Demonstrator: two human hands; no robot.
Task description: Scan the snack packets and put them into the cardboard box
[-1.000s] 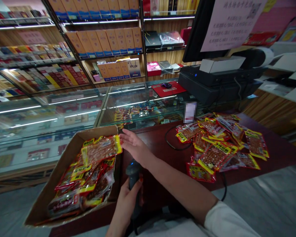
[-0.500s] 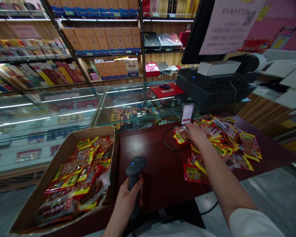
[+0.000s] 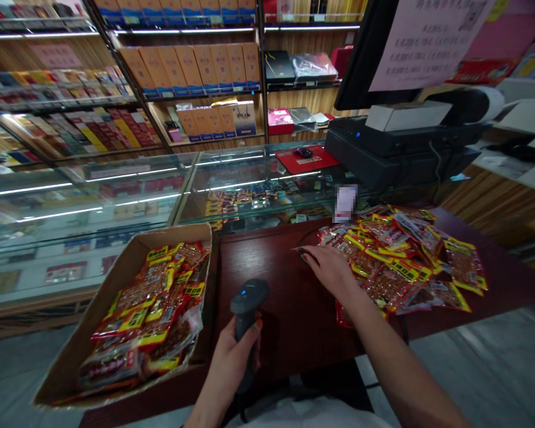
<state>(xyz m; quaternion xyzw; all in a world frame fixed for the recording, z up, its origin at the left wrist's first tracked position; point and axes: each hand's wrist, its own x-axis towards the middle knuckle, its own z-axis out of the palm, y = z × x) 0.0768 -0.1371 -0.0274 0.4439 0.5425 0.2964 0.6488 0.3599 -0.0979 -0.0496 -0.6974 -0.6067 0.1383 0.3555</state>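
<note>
My left hand (image 3: 237, 351) is wrapped round the handle of a dark barcode scanner (image 3: 248, 297), held upright with a small blue light on its head. Left of the pile's edge is my right hand (image 3: 327, 268), palm down over the dark red table, its fingers drawn together. A thin edge shows at those fingertips, but what they hold is hidden. Red and yellow snack packets (image 3: 399, 279) lie heaped beside and beyond the right wrist. More snack packets (image 3: 149, 309) fill an open cardboard box (image 3: 78, 339) on the left.
A small stand with a blurred screen (image 3: 345, 204) is behind the pile, with a cable by it. Glass display counters (image 3: 129, 196) run along the back. A monitor (image 3: 361, 59) and black till equipment (image 3: 396, 145) rise at the right.
My right hand has moved left and nearer to me, from beside the small screen to the pile's left edge. The left hand still grips the scanner. The view has shifted slightly.
</note>
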